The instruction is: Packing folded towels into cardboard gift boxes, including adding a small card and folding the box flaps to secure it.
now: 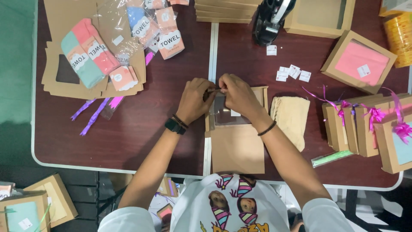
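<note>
1. Head view, centre of the frame: the person's left hand and right hand meet over a flat brown cardboard box blank with a clear plastic window, lying on the dark reddish-brown table. The fingertips of both hands are pinched together on the top edge of the blank. Whatever small thing sits between them is too tiny to make out.
2. Same view, just right of the blank: a folded beige cloth lies beside it, touching or nearly so.
3. To do this bit well, the person would probably want both pinches tight and level so the edge folds straight, with the blank flat on the table and the window film unwrinkled.
4. Upper left: rolled pink and mint towels with paper bands on a stack of flat blanks. Purple ribbon strips lie below them.
5. Upper middle: a black tape dispenser, with small white stickers scattered below it.
6. Right edge: finished brown boxes tied with magenta bows, standing in a row.
</note>
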